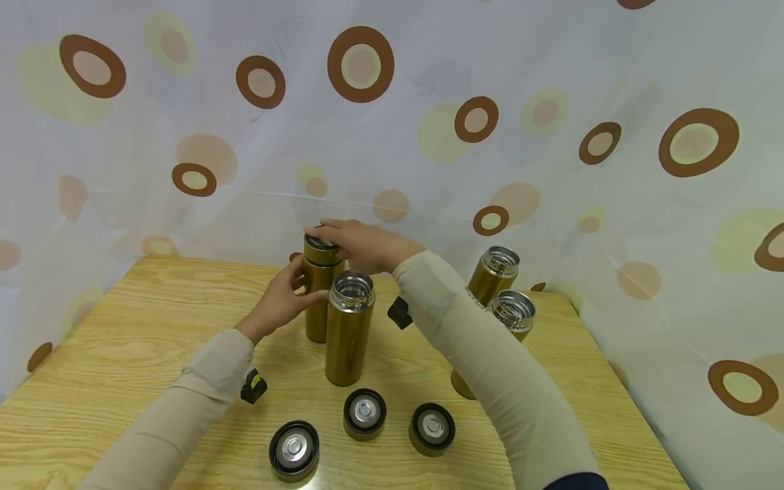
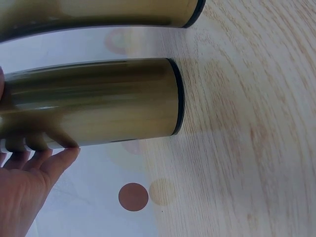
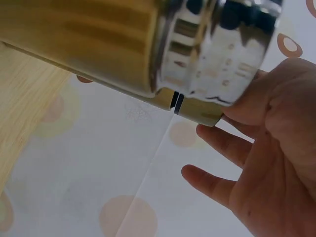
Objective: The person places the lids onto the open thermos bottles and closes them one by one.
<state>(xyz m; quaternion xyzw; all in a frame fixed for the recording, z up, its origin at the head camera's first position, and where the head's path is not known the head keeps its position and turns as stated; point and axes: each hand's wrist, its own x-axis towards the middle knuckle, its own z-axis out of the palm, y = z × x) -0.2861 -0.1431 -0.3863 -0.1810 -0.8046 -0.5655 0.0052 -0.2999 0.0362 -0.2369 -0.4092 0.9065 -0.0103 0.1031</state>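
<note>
A gold vacuum flask (image 1: 316,320) with its lid on stands toward the back of the table. My left hand (image 1: 278,299) grips its body, the thumb overlapping the flask in front; in the left wrist view the fingers curl against the gold side (image 2: 98,103). On top, my right hand (image 1: 367,246) holds the gold lid (image 1: 321,254) between thumb and fingers, with two other fingers stretched out in the right wrist view. A dark seam shows between lid and body. Just in front stands a lidless gold flask (image 1: 348,340) with a bare steel neck (image 3: 212,54).
Three loose lids lie along the near side: left lid (image 1: 294,450), middle lid (image 1: 364,413) and right lid (image 1: 431,429). Two more lidless flasks, a rear one (image 1: 486,279) and a nearer one (image 1: 514,312), stand partly behind my right sleeve (image 1: 490,367). Patterned cloth (image 1: 392,150) hangs behind the wooden table (image 1: 122,347).
</note>
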